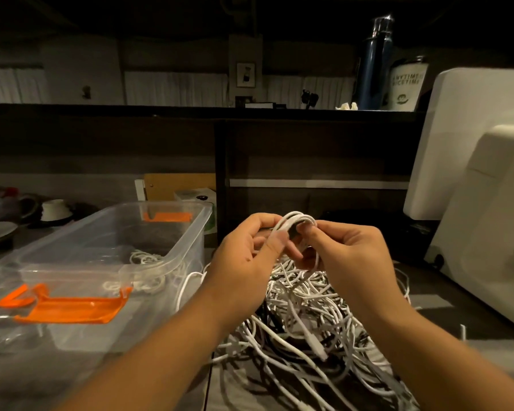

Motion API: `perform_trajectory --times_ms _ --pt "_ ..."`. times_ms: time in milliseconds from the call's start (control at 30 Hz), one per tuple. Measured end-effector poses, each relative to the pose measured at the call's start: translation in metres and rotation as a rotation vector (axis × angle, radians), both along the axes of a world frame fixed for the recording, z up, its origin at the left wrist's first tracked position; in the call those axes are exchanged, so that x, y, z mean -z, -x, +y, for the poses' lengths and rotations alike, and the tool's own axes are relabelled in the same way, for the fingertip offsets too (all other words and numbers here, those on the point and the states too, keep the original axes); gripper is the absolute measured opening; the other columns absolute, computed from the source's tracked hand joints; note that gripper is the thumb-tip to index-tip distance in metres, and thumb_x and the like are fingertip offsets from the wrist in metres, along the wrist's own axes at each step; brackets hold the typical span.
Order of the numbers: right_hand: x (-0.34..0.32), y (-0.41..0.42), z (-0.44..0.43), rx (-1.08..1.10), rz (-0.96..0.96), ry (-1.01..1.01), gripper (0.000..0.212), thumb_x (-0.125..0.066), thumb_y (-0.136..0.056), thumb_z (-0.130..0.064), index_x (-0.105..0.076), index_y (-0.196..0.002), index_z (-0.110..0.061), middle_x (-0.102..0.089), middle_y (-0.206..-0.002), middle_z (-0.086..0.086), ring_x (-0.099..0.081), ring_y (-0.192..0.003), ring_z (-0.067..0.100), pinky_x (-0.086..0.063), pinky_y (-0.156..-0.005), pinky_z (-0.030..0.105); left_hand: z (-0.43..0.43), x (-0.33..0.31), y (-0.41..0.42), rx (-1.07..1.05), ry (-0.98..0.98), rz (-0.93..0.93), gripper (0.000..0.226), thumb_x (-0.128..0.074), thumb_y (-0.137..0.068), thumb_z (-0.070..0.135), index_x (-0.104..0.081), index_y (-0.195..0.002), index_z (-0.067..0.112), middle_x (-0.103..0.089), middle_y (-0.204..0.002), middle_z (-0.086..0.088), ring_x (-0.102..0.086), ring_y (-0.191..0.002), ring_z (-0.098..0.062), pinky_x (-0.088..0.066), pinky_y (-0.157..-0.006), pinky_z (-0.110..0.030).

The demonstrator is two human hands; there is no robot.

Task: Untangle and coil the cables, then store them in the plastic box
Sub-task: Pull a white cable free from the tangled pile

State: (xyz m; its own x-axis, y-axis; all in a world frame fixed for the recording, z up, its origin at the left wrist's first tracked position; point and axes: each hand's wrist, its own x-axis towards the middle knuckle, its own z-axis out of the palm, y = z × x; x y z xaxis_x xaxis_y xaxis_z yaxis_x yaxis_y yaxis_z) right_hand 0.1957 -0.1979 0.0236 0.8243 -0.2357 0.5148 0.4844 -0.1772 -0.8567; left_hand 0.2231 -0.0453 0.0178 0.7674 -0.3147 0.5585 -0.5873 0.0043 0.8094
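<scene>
Centrally, a little below mid-frame, both hands meet over a small white cable coil (294,218). The left hand (247,250) has its fingers and thumb curled round the coil's left side, the thumb pressing on the strands. The right hand (350,256) pinches the coil's right side between thumb and forefinger, with its other fingers curled beneath. A loose length of white cable hangs between the hands toward the tangled cable pile (309,327). This heap of white and a few darker leads is spread on the table (436,286) at lower centre and lower right, under both wrists.

The plastic box (190,241) stands at left of centre, just beside the pile. It is clear and open-topped, with an orange latch (166,216) at its far end. A few coiled cables (144,258) lie on its floor near the right wall. At lower left, in front of the box, a second orange clip (69,311) sits on what may be the clear lid, though the light is too dim and reflective to be sure.

On the shelf (161,109) at upper right stand a dark blue bottle (371,69) and a white tumbler (407,87) with printed letters. Two white rounded casings (472,137) fill the right edge.
</scene>
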Motion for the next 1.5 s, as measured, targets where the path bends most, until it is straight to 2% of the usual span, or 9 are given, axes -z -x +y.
perform_trajectory --times_ms 133,367,500,733,933,1067,1233,1400,1500 --pt "-0.001 0.0 0.002 -0.095 0.052 -0.036 0.016 -0.067 -0.096 -0.016 -0.082 -0.091 -0.011 -0.075 -0.076 0.014 -0.073 -0.067 0.027 -0.06 -0.063 0.031 0.0 0.002 -0.005 -0.131 0.073 0.078 0.028 -0.041 -0.107 0.027 -0.068 -0.112 0.024 -0.066 -0.072 0.006 -0.064 -0.074 -0.009 -0.053 -0.074 -0.026" --pt "-0.003 0.0 0.003 -0.308 0.159 -0.206 0.018 -0.065 -0.094 -0.011 -0.077 -0.098 0.003 -0.075 -0.092 0.023 -0.071 -0.072 0.027 -0.06 -0.068 0.028 0.0 -0.001 -0.007 0.014 0.269 0.422 0.034 -0.04 -0.108 0.035 -0.074 -0.109 0.033 -0.053 -0.069 0.002 -0.048 -0.061 -0.012 -0.04 -0.057 -0.028" --pt "0.0 -0.002 0.005 -0.374 0.197 -0.247 0.023 -0.065 -0.092 -0.013 -0.074 -0.098 0.008 -0.073 -0.096 0.026 -0.068 -0.074 0.028 -0.061 -0.071 0.029 0.002 -0.005 -0.005 0.073 0.368 0.462 0.031 -0.04 -0.107 0.034 -0.067 -0.115 0.02 -0.042 -0.06 0.006 -0.028 -0.046 -0.003 -0.023 -0.041 -0.016" --pt "-0.001 0.003 0.009 -0.41 0.211 -0.26 0.025 -0.067 -0.083 -0.018 -0.077 -0.092 0.002 -0.075 -0.089 0.021 -0.07 -0.073 0.026 -0.062 -0.073 0.029 0.001 -0.005 -0.006 -0.143 0.297 0.279 0.018 -0.039 -0.109 0.031 -0.05 -0.099 0.02 -0.043 -0.063 0.008 -0.036 -0.048 -0.004 -0.032 -0.044 -0.02" --pt "-0.007 0.005 0.0 -0.123 0.176 0.154 0.024 -0.065 -0.095 -0.026 -0.079 -0.086 -0.009 -0.072 -0.071 0.01 -0.053 -0.053 0.022 -0.042 -0.044 0.025 0.013 -0.01 -0.01 -0.228 0.156 0.081 0.021 -0.043 -0.108 0.021 -0.043 -0.089 0.01 -0.04 -0.063 -0.001 -0.031 -0.047 -0.009 -0.027 -0.043 -0.026" --pt "-0.01 -0.001 -0.015 0.102 -0.013 0.227 0.025 -0.064 -0.098 -0.029 -0.078 -0.079 -0.021 -0.061 -0.058 -0.006 -0.045 -0.049 0.006 -0.033 -0.045 0.019 0.013 -0.012 -0.004 0.079 0.105 0.24 0.024 -0.044 -0.107 0.015 -0.042 -0.083 0.012 -0.037 -0.058 0.002 -0.029 -0.046 -0.007 -0.026 -0.04 -0.02" --pt "0.001 -0.01 -0.01 -0.011 0.005 0.132 0.024 -0.065 -0.097 -0.03 -0.079 -0.085 -0.015 -0.053 -0.056 0.0 -0.037 -0.048 0.007 -0.029 -0.045 0.021 0.008 -0.016 0.005 0.323 0.261 0.396 0.025 -0.041 -0.107 0.017 -0.04 -0.082 0.015 -0.033 -0.056 0.004 -0.025 -0.045 -0.005 -0.024 -0.041 -0.017" --pt "0.015 -0.013 0.006 -0.059 0.23 0.267 0.04 -0.061 -0.099 -0.038 -0.074 -0.072 -0.011 -0.055 -0.058 0.005 -0.037 -0.047 0.011 -0.028 -0.043 0.022 0.006 -0.011 0.0 0.191 0.391 0.375 0.025 -0.038 -0.109 0.015 -0.04 -0.084 0.013 -0.034 -0.057 0.002 -0.025 -0.045 -0.008 -0.027 -0.038 -0.017" --pt "0.016 -0.011 0.016 -0.072 0.274 0.445 0.031 -0.06 -0.101 -0.035 -0.076 -0.084 -0.015 -0.065 -0.066 0.008 -0.043 -0.044 0.006 -0.033 -0.042 0.021 0.003 -0.009 -0.006 0.032 0.428 0.333 0.023 -0.038 -0.11 0.018 -0.041 -0.088 0.012 -0.036 -0.057 0.002 -0.029 -0.041 -0.006 -0.031 -0.036 -0.017"
